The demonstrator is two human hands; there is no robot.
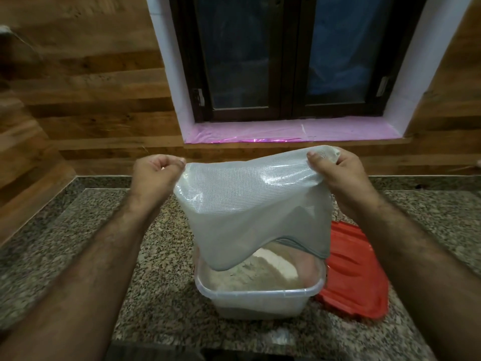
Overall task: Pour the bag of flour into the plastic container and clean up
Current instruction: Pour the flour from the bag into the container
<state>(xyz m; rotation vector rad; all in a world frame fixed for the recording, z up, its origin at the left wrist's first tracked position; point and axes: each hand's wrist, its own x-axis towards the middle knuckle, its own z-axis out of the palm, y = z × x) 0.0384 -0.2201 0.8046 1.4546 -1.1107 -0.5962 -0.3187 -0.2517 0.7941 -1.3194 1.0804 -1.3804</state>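
Head view: upturned translucent bag (250, 204)

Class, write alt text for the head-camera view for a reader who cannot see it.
Two hands, left hand and right hand, hold an upturned flour bag by its corners over a clear plastic container with flour in it. A red lid lies beside it on the granite counter.

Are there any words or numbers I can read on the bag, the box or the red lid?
None can be read.
Bag: only a woven grid, no print showing.
Plastic container: no label.
Red lid: plain as far as it shows.
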